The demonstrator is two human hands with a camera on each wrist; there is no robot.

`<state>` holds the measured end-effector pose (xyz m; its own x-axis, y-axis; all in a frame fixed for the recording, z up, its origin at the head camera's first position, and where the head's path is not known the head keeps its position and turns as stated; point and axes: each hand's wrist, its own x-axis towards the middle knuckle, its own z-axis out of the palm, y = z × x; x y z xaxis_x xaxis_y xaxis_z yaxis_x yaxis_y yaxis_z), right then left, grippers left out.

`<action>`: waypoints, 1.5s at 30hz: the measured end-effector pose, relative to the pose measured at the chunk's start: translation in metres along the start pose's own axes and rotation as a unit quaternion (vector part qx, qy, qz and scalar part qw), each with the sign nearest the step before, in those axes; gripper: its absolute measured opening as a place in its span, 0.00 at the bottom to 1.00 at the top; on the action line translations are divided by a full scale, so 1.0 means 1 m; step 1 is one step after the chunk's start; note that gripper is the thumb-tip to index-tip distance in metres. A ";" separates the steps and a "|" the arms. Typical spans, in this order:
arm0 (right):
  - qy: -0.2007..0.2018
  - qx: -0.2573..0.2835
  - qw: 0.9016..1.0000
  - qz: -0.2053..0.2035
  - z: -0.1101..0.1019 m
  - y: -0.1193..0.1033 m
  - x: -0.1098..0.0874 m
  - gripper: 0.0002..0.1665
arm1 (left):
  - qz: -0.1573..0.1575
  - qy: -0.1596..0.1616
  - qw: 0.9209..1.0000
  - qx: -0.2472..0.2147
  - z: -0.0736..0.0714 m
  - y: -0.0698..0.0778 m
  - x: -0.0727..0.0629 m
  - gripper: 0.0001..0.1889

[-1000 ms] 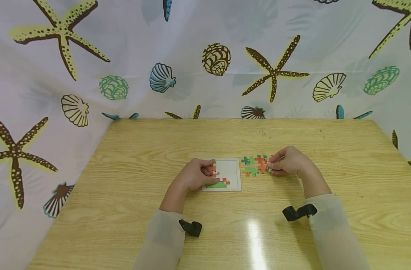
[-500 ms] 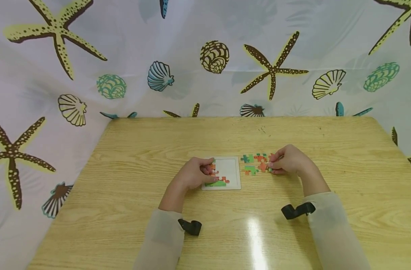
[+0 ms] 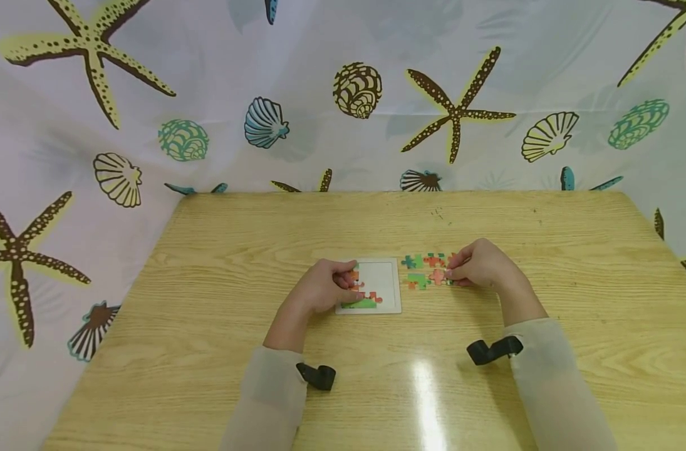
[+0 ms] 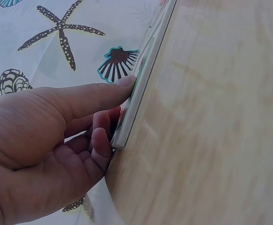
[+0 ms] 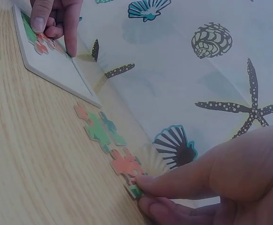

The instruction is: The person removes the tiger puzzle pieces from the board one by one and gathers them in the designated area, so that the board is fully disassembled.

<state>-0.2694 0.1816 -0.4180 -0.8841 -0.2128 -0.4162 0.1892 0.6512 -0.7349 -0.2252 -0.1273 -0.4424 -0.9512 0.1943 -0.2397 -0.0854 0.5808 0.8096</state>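
A white square puzzle board (image 3: 381,275) lies flat on the table, with orange and green pieces along its left side and near-left corner. My left hand (image 3: 318,289) holds it at the left: thumb on the green piece, index finger reaching the far rim, other fingers curled against the edge. In the left wrist view the board's edge (image 4: 148,70) runs beside the thumb. To the right lie loose jigsaw pieces in two rows, among them a green piece (image 3: 416,279) and an orange piece (image 5: 123,164). My right hand (image 3: 482,263) pinches a green-and-orange jigsaw piece (image 5: 135,191) at the row's right end.
The wooden table (image 3: 235,250) extends around the board on all sides. A white curtain (image 3: 309,62) printed with starfish and shells hangs along its back and sides. Black straps (image 3: 318,376) hang at both cuffs.
The head view has tilted slightly, so the table and hands sit a little higher in it. Both hands keep their places on the board and at the loose piece.
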 end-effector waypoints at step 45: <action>0.012 0.071 0.995 -0.064 0.003 -0.004 0.004 0.16 | 0.012 -0.026 0.998 -0.052 -0.005 -0.002 -0.001 0.36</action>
<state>-0.2720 0.1759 -0.4186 -0.9144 -0.2692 -0.3023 0.1311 0.5097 -0.8503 -0.2254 -0.1324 -0.4413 -0.9369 0.2487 -0.2455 -0.0968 0.4904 0.8661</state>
